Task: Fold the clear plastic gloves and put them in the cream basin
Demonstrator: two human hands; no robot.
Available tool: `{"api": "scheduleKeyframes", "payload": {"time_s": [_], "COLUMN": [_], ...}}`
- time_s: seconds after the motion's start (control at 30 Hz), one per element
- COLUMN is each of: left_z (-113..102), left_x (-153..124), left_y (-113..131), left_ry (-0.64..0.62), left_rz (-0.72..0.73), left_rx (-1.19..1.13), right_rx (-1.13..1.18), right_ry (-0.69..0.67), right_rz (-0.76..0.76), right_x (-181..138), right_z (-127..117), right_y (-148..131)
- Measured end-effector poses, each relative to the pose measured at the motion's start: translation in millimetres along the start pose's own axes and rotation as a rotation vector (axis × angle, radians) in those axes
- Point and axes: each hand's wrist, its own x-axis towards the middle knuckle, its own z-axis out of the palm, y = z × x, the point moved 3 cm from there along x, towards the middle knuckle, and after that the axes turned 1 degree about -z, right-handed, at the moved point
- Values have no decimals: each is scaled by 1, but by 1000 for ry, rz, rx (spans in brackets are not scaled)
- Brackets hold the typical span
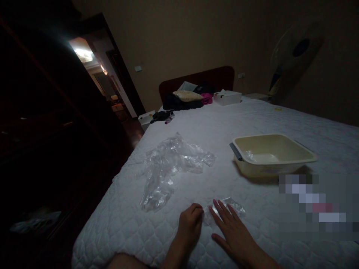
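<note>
Near the front of the bed lies a small clear plastic bag (237, 207). My right hand (234, 231) rests flat across it, fingers spread. At the bag's left edge my left hand (190, 224) is closed in a pinch on the plastic. Farther left, several crumpled clear plastic bags (171, 164) are spread in a loose heap, touched by neither hand. A cream plastic basin (275, 166) with grey handles stands upright to the right, beyond my right hand; a bit of shiny plastic seems to lie inside it.
White quilted bedding (134, 231) covers the bed. At its head are a pillow (187, 96), dark clothes and a white tissue box (227, 98). A fan (300, 48) stands at the far right. The bed's left edge drops to a dark floor. A blurred patch hides something at right.
</note>
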Motion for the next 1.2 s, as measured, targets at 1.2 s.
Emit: {"api": "scheduleKeyframes", "payload": {"time_s": [1.2], "left_z": [6], "left_x": [-38], "left_y": [9], "left_ry": [-300], "left_rz": [342], "left_rx": [537], "right_rx": [4], "right_ry": [-90], "right_rz": [8], "right_x": [-8], "right_z": [-27], "right_y": [70]}}
